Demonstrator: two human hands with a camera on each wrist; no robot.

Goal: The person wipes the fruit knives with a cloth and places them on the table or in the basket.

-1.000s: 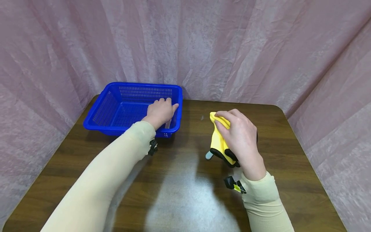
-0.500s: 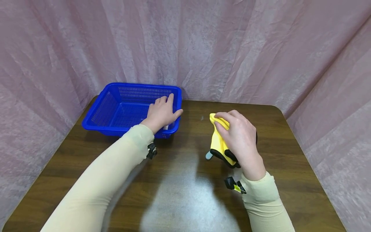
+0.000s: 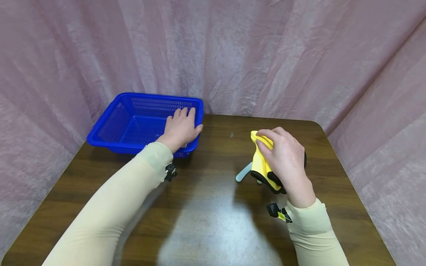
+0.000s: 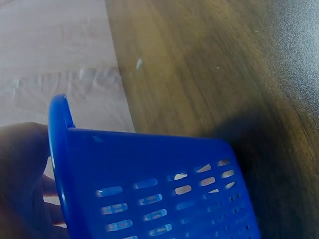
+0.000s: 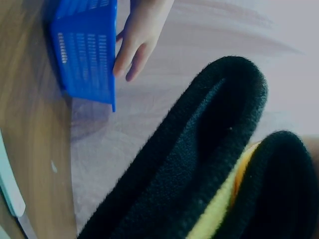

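Note:
My left hand point(image 3: 181, 127) reaches over the right end of a blue plastic basket point(image 3: 110, 142), its fingers spread and the thumb across the rim. A small whitish piece point(image 3: 184, 146) shows in the basket below this hand, mostly hidden. On the right, my right hand point(image 3: 285, 157) pinches a folded yellow cloth with black edging point(image 3: 259, 162) above the table. Pale grey-blue handles stick out under the cloth. One handle point(image 3: 244, 172) shows well, and the right wrist view shows metal joined to its end. Black fuzzy folds of the cloth fill much of that view.
A brown wooden table point(image 3: 213, 207) carries everything, with glare at its front middle. Pink curtains point(image 3: 233, 55) hang close behind and along the sides. The basket stands near the table's back left edge.
My left hand has loosened, its fingers stretching out, and it has shifted left along with the basket. My right hand has carried the cloth a little right, uncovering more of the pale handles.

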